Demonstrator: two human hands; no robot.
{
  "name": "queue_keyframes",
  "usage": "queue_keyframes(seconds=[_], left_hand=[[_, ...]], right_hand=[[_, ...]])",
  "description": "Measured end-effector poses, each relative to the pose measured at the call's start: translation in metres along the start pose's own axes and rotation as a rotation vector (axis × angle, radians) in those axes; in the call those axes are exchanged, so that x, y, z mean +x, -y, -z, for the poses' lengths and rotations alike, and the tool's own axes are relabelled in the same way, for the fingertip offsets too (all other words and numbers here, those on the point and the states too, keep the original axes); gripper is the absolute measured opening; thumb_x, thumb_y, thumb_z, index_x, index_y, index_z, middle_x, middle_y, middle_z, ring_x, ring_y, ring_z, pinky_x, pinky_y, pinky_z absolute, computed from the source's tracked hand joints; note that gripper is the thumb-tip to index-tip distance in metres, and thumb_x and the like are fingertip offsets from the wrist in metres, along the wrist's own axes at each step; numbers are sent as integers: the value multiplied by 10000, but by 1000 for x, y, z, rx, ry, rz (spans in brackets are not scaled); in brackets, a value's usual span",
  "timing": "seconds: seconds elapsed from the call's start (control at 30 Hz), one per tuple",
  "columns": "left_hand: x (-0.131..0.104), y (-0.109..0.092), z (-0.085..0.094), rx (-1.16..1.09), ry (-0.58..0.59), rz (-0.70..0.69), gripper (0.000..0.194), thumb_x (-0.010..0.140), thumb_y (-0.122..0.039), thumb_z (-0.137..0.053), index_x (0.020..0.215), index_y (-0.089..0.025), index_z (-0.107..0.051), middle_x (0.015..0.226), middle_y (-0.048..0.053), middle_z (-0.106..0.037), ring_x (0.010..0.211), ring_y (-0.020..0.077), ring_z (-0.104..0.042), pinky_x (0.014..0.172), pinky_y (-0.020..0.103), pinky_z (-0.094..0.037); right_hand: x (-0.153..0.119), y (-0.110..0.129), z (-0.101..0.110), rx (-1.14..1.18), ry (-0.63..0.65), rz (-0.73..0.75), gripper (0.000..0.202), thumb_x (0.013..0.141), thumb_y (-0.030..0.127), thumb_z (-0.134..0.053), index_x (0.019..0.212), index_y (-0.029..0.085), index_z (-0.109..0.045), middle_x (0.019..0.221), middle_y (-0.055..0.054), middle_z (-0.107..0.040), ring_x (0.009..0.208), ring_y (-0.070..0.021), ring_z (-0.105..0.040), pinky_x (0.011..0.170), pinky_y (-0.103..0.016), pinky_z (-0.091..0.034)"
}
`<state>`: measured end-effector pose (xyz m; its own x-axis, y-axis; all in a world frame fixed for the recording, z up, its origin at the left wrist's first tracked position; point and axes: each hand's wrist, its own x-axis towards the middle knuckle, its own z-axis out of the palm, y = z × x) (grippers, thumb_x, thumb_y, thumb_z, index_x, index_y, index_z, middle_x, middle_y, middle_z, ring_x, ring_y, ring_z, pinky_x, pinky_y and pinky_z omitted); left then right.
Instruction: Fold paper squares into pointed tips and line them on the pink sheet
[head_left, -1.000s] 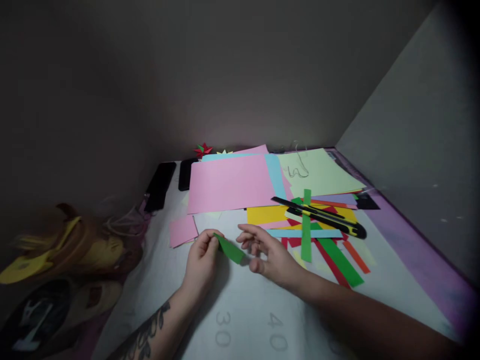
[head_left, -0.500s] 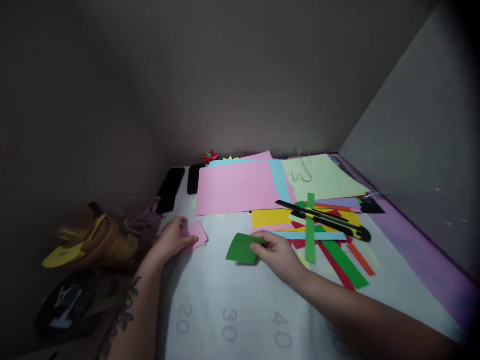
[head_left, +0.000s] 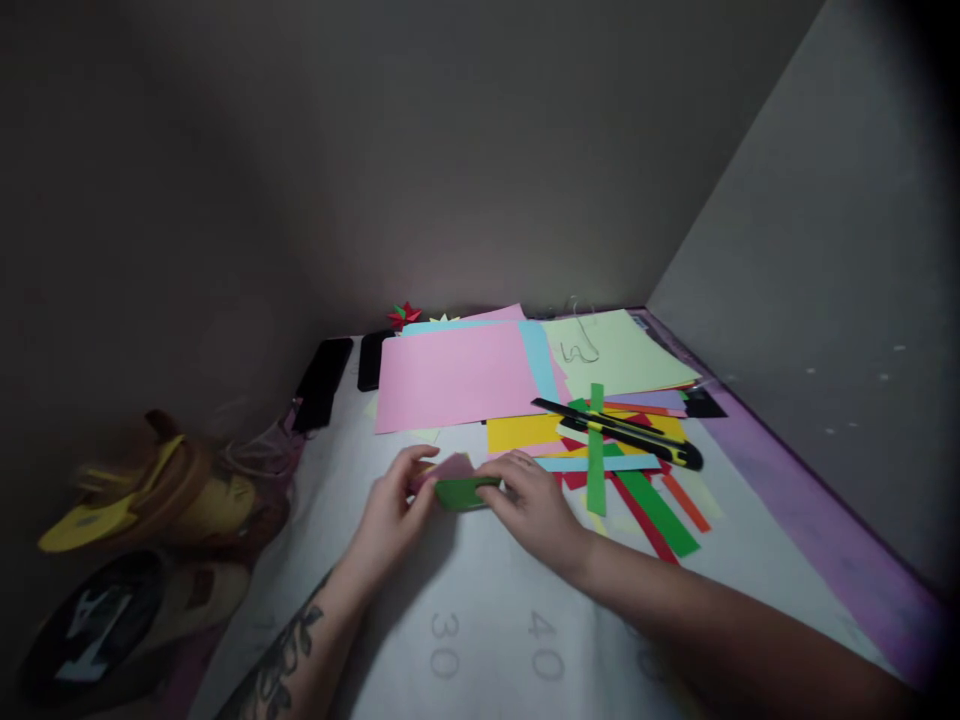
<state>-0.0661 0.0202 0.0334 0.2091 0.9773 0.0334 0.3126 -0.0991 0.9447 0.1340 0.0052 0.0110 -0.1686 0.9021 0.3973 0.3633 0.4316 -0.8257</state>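
Note:
My left hand is closed in a pinch at the left end of the small pink paper pieces, with its thumb at the left edge of a green paper square. My right hand pinches that green square by its right side. The green paper is tilted low over the white surface, in front of the pink paper and partly covering it. Whether the left thumb also grips the green paper I cannot tell.
Coloured strips and a black-and-yellow utility knife lie to the right. Behind are large pink sheets and pale green sheets. Two dark phone-like slabs and a red paper star sit at the back left; caps are far left.
My left hand has moved right with the pink paper, and the green square is now tilted up in front of it. Both hands have come close together. The view has shifted slightly.

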Motion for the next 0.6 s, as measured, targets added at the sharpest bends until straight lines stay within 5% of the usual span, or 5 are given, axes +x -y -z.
queue_keyframes(seconds=[0.1, 0.23, 0.3, 0.43, 0.6], left_hand=[[-9, 5, -27, -189, 78, -11, 297, 916, -276, -465, 1206, -211, -453, 1062, 80, -663, 999, 186, -603, 893, 324, -428], [-12, 16, -43, -305, 137, -63, 565, 844, -241, -594, 1337, -228, -320, 1270, 127, -570, 1151, 219, -543, 976, 384, -399], [-13, 18, -45, -280, 129, -63, 625, 823, -208, -616, 1364, -239, -305, 1290, 129, -561, 1164, 227, -538, 992, 409, -391], [-14, 15, -41, -198, 36, -61, 413, 897, -178, -483, 1293, -228, -375, 1117, 103, -662, 1055, 205, -603, 968, 414, -409], [-9, 15, -34, -195, -3, -85, 558, 839, -145, -553, 1325, -257, -302, 1223, 103, -571, 1172, 196, -529, 1018, 393, -366]], right_hand=[[-2, -8, -3, -86, -6, -44, 158, 831, 116, -549, 913, 227, -625, 864, -40, -662, 831, -204, -602, 760, -337, -468], [-3, -15, -5, -108, 31, -91, 166, 828, 106, -525, 928, 215, -600, 859, -37, -635, 815, -194, -595, 741, -324, -469], [-2, -15, -5, -89, -3, -121, 213, 815, 113, -539, 998, 213, -580, 908, -42, -626, 808, -188, -589, 730, -322, -475], [1, -12, -3, -51, -128, -147, 436, 750, 143, -631, 1165, 215, -520, 1105, -90, -563, 1001, -226, -553, 827, -369, -475], [1, -15, -5, 149, -4, -205, 238, 818, 183, -580, 1051, 227, -565, 1085, -64, -608, 1041, -202, -581, 910, -373, -474]])
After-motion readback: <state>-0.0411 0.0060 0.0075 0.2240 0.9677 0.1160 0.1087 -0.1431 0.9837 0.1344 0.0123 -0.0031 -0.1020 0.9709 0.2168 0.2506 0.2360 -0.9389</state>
